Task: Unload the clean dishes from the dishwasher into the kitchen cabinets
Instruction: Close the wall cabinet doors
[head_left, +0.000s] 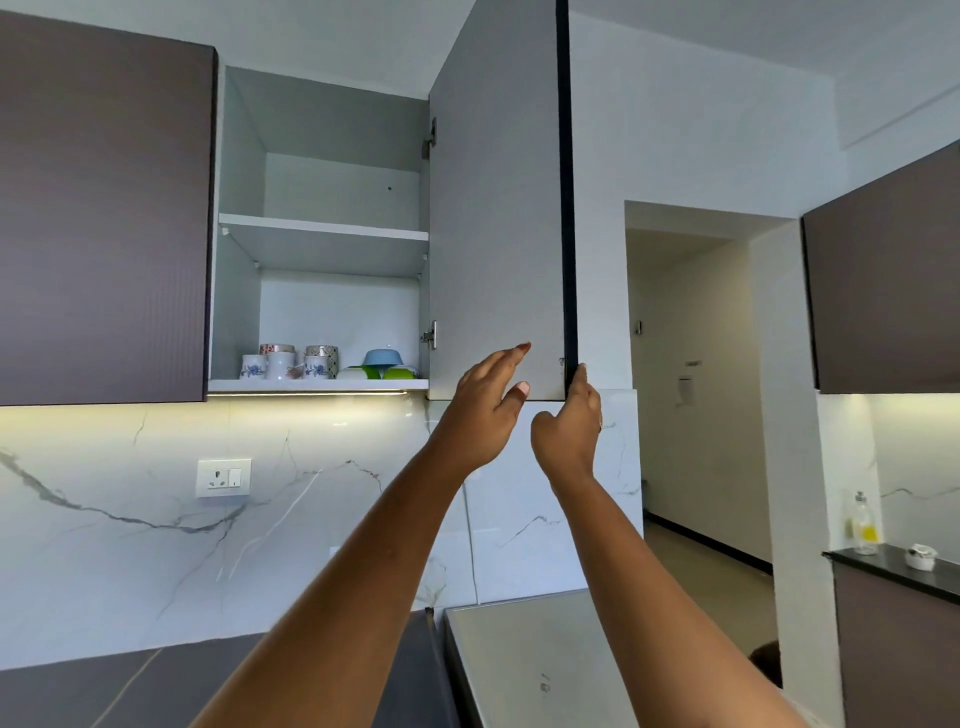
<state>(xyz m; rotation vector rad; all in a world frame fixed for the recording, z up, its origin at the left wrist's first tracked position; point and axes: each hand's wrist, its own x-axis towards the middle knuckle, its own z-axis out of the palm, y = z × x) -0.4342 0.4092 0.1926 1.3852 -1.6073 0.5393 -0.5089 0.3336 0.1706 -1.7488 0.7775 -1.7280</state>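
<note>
at the door (496, 208) edge, right grip (569, 421) curls round.

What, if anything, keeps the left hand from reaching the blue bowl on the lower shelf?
Probably yes, it can reach: the cabinet door stands open, the left hand holds nothing, and nothing stands before the blue bowl.

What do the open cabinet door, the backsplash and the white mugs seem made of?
Cabinet door: likely matte grey laminated board; flat, even face, dark edge band. Backsplash: glossy marble-look tile or stone; grey veins, light reflections. Mugs: probably glazed ceramic; shiny white, blue floral print.
</note>
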